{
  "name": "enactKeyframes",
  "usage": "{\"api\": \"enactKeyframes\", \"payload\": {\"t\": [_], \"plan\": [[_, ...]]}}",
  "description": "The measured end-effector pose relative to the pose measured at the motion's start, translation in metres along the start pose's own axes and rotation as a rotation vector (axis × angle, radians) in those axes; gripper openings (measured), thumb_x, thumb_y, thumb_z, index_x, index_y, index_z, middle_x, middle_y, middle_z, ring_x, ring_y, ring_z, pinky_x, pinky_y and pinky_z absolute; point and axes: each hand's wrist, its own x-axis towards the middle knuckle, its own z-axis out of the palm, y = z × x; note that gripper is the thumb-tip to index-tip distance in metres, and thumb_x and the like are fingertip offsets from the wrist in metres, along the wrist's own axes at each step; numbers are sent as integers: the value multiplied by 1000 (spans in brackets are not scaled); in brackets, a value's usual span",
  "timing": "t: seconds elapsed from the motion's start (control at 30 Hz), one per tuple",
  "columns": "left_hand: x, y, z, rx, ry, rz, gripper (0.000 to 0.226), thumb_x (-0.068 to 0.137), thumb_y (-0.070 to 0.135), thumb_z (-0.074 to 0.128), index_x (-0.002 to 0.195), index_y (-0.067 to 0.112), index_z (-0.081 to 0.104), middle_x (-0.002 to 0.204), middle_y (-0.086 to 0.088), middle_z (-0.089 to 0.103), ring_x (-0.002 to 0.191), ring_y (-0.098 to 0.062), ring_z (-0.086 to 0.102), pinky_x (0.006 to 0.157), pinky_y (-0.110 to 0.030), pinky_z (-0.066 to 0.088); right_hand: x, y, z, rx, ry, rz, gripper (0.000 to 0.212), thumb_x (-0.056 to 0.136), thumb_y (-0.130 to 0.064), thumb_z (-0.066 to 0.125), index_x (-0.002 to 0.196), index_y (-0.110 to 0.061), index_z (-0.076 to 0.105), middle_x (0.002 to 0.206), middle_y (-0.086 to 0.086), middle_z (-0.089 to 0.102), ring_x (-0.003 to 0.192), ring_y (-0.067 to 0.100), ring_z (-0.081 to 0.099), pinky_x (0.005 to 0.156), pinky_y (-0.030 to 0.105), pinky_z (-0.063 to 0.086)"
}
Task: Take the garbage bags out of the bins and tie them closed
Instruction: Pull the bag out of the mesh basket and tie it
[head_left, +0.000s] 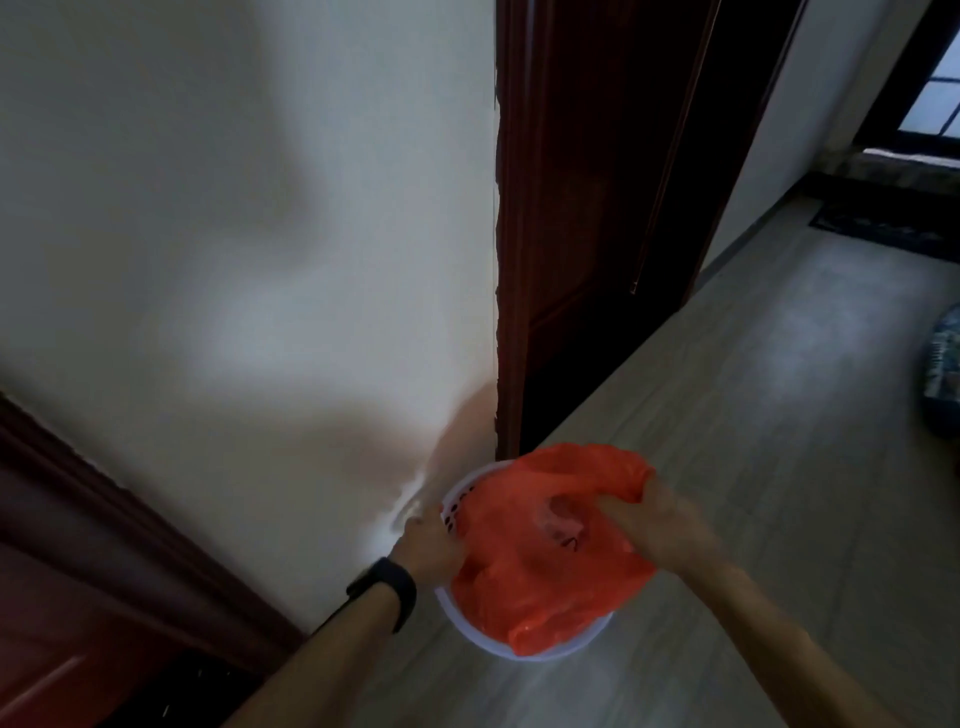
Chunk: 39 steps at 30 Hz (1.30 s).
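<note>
Orange bag (535, 587) is sitting in the bin (550, 656) at the edge of the floor (753, 415) by the wall (260, 260), between both hands; left hand (431, 545) is gripping its wall-side edge, right hand (660, 525) seemingly pinching the opposite one.

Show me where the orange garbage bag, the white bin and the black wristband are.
orange garbage bag (535, 582): head view, middle of the crumpled plastic.
white bin (458, 500): head view, perforated wall below its far-left rim.
black wristband (387, 584): head view, band across the left wrist.

Hands (660, 530) gripping orange bag (530, 587), white bin (545, 652)
</note>
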Motion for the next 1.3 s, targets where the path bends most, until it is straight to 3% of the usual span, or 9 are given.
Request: {"api": "enactKeyframes", "payload": {"t": [0.1,0.23,0.43,0.6,0.73,0.83,1.1,1.2,1.3], "plan": [[17,-22,26,19,-20,-51,96,75,52,57,152,18,12,134,-16,53,109,-30,62,84,-37,57,-2,12,-5,-315,245,-9,54,86,-40,64,120,-1,47,115,25,65,107,41,64,86,41,49],[18,-25,47,-39,11,-67,95,97,28,56,153,16,-20,99,-10,66,72,-17,63,52,-24,50,-1,27,-6,-285,389,17,47,85,-28,65,113,0,39,117,29,53,101,50,61,78,49,49],[23,-49,53,-285,-118,-246,62,95,42,56,147,20,29,103,-13,72,70,-22,75,55,-35,61,-10,29,1,-585,289,-189,73,95,-15,44,154,-35,7,160,10,19,97,46,66,78,48,53],[12,-43,56,-404,-228,-253,41,97,22,60,135,11,51,110,-16,71,76,-27,76,64,-41,63,-13,27,1,-932,49,-62,46,97,-42,38,125,-16,63,129,11,63,119,33,60,96,39,47],[16,-45,67,-500,-142,-257,18,96,18,62,114,15,65,101,-10,73,79,-27,76,67,-43,63,-17,51,5,-983,-39,-8,90,84,-84,19,125,-19,63,123,16,63,115,32,61,93,36,46],[18,-47,70,-522,-125,-268,17,97,14,59,113,15,64,104,-11,72,82,-28,75,66,-42,63,-14,61,13,-969,-16,-68,79,87,-81,24,129,-23,59,122,13,56,108,32,63,88,36,49],[17,-42,71,-485,-112,-276,20,99,8,53,118,11,59,103,-12,68,82,-28,73,59,-34,61,-6,61,23,38,150,-138,18,91,-38,52,84,-22,55,72,2,65,75,29,61,66,33,42],[16,-40,70,-464,-102,-275,22,98,5,52,119,10,58,102,-12,67,82,-28,73,55,-31,59,1,51,11,572,150,48,25,85,-36,57,65,-23,62,53,-12,55,57,11,53,58,28,41],[15,-39,72,-456,-89,-245,17,98,7,54,113,12,61,97,-9,69,79,-26,74,57,-33,60,11,53,5,651,371,160,37,79,-39,70,52,-18,54,47,-8,48,47,10,45,50,27,40]]}}
